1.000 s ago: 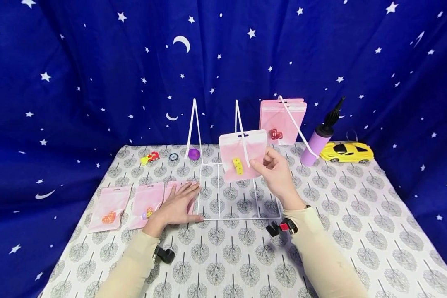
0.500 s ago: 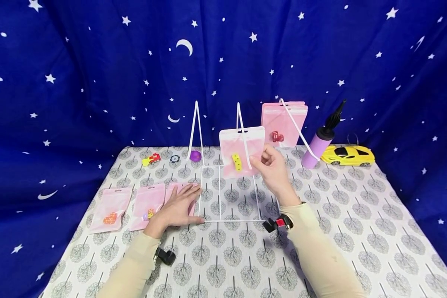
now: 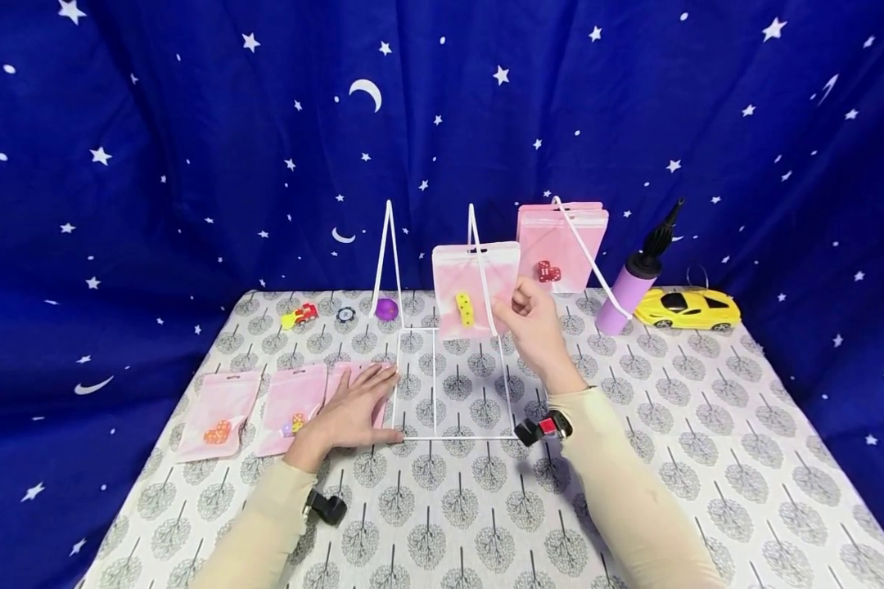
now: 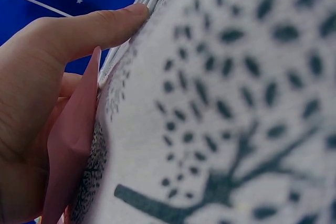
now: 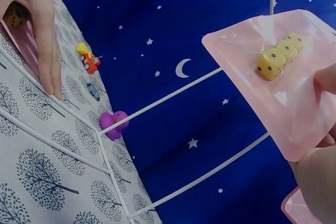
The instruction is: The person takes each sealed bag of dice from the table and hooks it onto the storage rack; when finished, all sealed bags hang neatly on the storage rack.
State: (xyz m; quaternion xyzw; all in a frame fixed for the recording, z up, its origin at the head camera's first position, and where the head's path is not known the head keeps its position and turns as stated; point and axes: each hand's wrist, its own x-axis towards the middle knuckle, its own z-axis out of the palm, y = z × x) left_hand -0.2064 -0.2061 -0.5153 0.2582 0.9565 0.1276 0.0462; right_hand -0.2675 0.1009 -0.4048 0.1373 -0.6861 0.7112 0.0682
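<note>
Pink and see-through, a small pouch (image 3: 475, 288) with yellow dice (image 3: 464, 309) inside is held up in the air by the right hand (image 3: 534, 327), whose fingers are curled and pinch the pouch's right edge between thumb and fingertips. The pouch hangs upright in front of the middle prong of a white wire rack (image 3: 453, 384), its top slot level with the prong; whether the prong already passes through the slot cannot be told. In the right wrist view the pouch (image 5: 278, 82) shows three yellow dice (image 5: 279, 55) in a row near its top, with a white wire running behind it. The left hand (image 3: 349, 409) lies flat on the table (image 3: 707, 458), fingers straight and together, pressing down on a pink pouch (image 3: 354, 380) just beside the rack's left base wire; its fingertips touch that wire. In the left wrist view the thumb (image 4: 89, 27) rests against the cloth and the pink pouch (image 4: 71, 145) sits under the palm. Two more pouches lie to the left, one with orange dice (image 3: 218, 409) and one partly under the wrist (image 3: 289, 406). At the rack's right prong hangs a stack of pouches (image 3: 561, 244) with red dice. A purple pump (image 3: 632, 282), a yellow toy car (image 3: 687, 307), a purple ball (image 3: 386, 308) and a small red toy (image 3: 300, 314) stand at the table's far edge.
</note>
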